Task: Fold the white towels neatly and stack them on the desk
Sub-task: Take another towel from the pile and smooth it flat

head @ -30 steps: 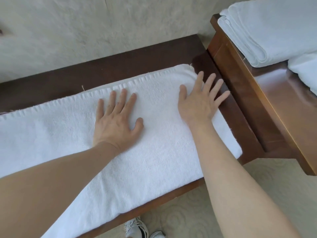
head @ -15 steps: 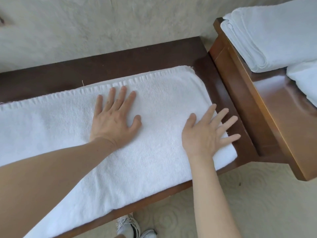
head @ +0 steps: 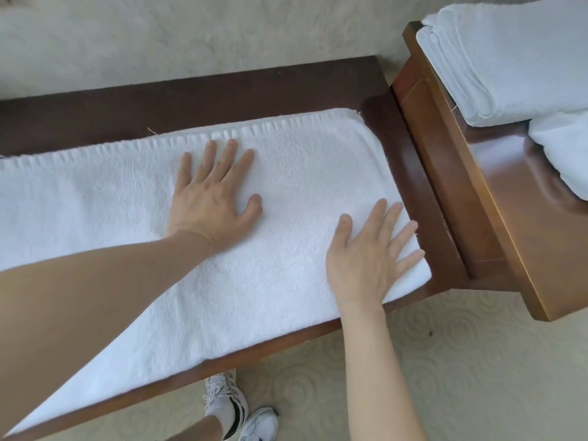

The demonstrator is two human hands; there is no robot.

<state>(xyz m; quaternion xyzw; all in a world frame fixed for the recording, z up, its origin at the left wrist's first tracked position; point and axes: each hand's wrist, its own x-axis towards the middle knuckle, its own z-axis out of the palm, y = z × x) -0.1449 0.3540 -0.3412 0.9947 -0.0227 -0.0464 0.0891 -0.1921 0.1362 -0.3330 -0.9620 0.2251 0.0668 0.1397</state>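
Since the earlier frames, right hand has drawn back from the far edge to the near right corner of the white towel; left hand unchanged. Both hands lie flat on the towel, fingers straight and spread, gripping nothing. Towel lies lengthwise on the dark worktop. Farther right, folded towels sit stacked on a higher wooden surface.

The white towel I'm working on lies flat along the dark bench, folded into a long strip with its ribbed hem on the far edge and its rounded end to the right. More folded white towels sit stacked on the lighter bench to the right.
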